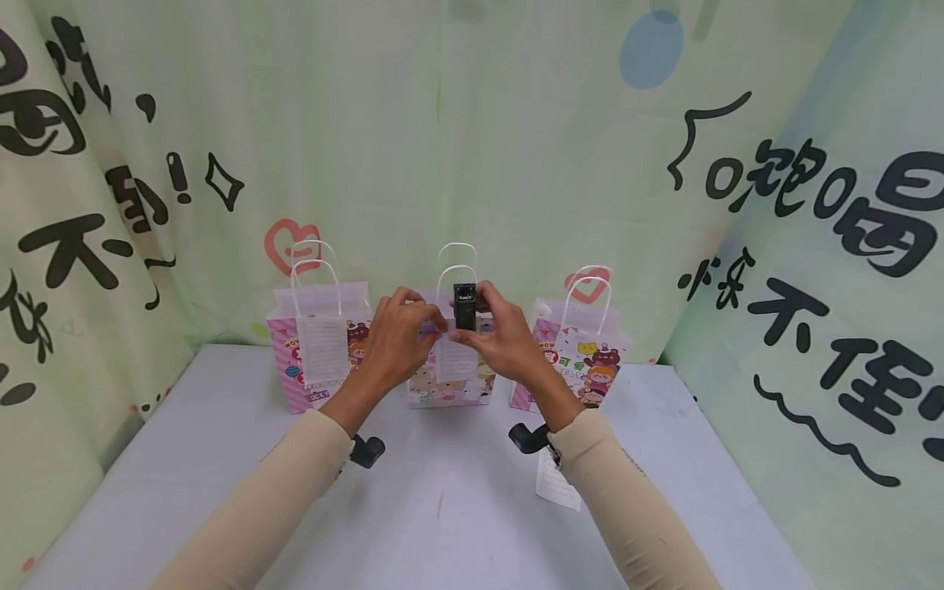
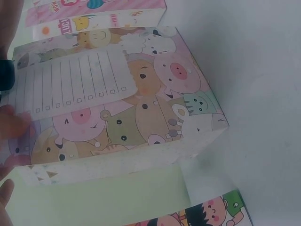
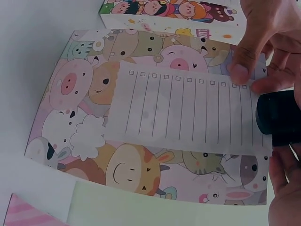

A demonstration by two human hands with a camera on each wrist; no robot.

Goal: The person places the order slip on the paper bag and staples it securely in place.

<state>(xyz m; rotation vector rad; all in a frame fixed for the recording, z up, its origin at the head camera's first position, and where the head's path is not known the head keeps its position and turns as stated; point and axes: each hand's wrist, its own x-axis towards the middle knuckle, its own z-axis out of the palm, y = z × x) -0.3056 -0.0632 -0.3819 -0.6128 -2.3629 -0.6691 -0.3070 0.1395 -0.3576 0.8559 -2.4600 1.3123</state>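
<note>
In the head view a paper gift bag (image 1: 450,395) printed with cartoon animals stands upright in the middle. A lined checklist sheet (image 1: 456,362) lies against its front, near the top edge. My left hand (image 1: 401,336) pinches the sheet's upper left corner against the bag, its thumb (image 3: 240,73) in front. My right hand (image 1: 505,332) grips a black stapler (image 1: 465,306) at the bag's top edge. The right wrist view shows the stapler's end (image 3: 277,117) over the sheet's top edge; whether a staple is in cannot be seen.
A pink gift bag (image 1: 280,360) with a similar sheet (image 1: 322,348) on its front stands to the left. Another pink bag (image 1: 590,369) stands right, partly behind my right forearm. A loose sheet (image 1: 556,485) lies under my right wrist on the white table (image 1: 442,524).
</note>
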